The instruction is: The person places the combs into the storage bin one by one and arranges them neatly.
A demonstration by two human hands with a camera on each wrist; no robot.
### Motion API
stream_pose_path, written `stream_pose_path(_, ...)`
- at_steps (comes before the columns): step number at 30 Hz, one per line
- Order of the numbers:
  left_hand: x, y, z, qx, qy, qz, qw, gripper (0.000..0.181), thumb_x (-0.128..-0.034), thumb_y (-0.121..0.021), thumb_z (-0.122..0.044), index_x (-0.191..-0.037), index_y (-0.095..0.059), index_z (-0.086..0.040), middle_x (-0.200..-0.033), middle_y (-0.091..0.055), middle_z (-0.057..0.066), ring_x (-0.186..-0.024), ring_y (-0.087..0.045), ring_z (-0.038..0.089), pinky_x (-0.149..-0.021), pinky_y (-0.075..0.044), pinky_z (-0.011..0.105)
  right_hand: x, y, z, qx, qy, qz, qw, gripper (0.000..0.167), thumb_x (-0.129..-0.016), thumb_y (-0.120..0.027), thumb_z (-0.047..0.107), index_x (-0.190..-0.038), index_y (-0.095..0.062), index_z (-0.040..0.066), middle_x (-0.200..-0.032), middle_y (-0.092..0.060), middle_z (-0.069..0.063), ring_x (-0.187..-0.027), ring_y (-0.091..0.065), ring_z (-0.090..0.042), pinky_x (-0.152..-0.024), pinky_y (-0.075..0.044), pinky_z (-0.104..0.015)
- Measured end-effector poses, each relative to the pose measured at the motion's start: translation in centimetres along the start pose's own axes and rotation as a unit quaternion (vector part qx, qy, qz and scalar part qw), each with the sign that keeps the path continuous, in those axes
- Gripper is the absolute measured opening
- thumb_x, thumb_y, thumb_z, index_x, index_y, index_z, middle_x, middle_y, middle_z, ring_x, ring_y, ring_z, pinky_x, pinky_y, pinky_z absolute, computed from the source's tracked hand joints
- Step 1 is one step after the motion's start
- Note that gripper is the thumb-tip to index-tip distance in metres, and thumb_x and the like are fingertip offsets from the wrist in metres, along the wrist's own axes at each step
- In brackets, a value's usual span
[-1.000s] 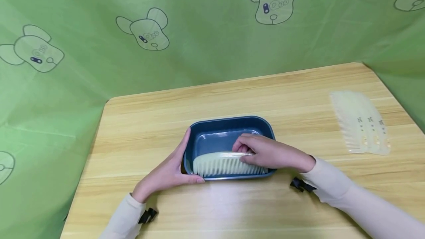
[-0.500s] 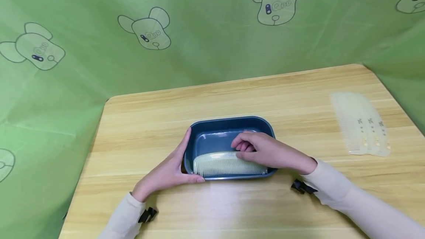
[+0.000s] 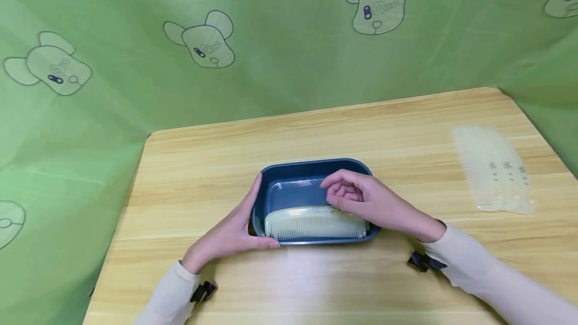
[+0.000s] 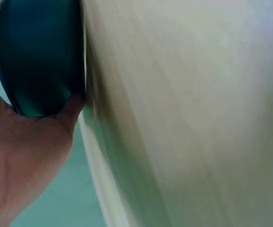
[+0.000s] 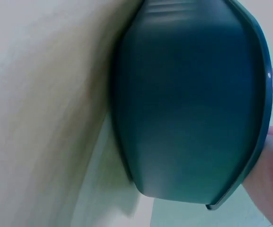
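The left hand (image 3: 235, 232) grips the left end of the box (image 3: 289, 194), thumb on the near rim and fingers along the end wall. The right hand (image 3: 361, 199) is over the box's right part, fingers loosely bent and gripping nothing visible; its thumb is at the back of the comb (image 3: 311, 224), though contact is unclear. One box, one comb showing inside, along the near wall with teeth towards the near rim. Three more combs (image 3: 492, 174) overlap at the desk's (image 3: 203, 164) right. Green cloth (image 3: 280, 84) hangs behind. The right hand hides the box's right side.
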State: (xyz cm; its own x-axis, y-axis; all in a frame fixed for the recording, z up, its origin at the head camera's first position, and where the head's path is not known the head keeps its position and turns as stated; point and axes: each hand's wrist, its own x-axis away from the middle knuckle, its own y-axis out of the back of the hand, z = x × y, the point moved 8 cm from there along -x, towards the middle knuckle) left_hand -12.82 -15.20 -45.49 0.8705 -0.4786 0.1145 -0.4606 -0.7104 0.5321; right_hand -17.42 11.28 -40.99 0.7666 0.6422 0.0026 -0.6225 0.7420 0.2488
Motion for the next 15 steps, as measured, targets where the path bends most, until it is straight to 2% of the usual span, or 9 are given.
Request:
stream_pose_path(9, 0.0, -0.1, 0.0, 0.003, 0.001, 0.001, 1.0000, 0.143, -0.0855, -0.097, -0.040, -0.171, 0.018, -0.044, -0.180, 0.011, -0.013, -0.165, -0.003, 0.017, -0.129, -0.017, 0.055, 0.8, 1.7, 0.9, 0.005, 0.014, -0.050, 0.9986, 0.024, -0.108, -0.071, 0.012, -0.132, -0.070, 0.011, -0.113, -0.071, -0.017, -0.100, -0.068, -0.028, -0.083, -0.060, -0.029)
stream_pose_path(15, 0.1, 0.0, -0.1, 0.007, 0.001, 0.002, 1.0000, 0.144, -0.0856, -0.097, -0.038, -0.171, 0.018, -0.043, -0.180, 0.011, -0.012, -0.165, -0.003, 0.019, -0.129, -0.016, 0.056, 1.8, 3.6, 1.3, 0.001, 0.018, -0.095, 0.9953, 0.025, -0.110, -0.068, 0.010, -0.135, -0.068, 0.005, -0.114, -0.071, -0.017, -0.101, -0.070, -0.027, -0.085, -0.061, -0.029)
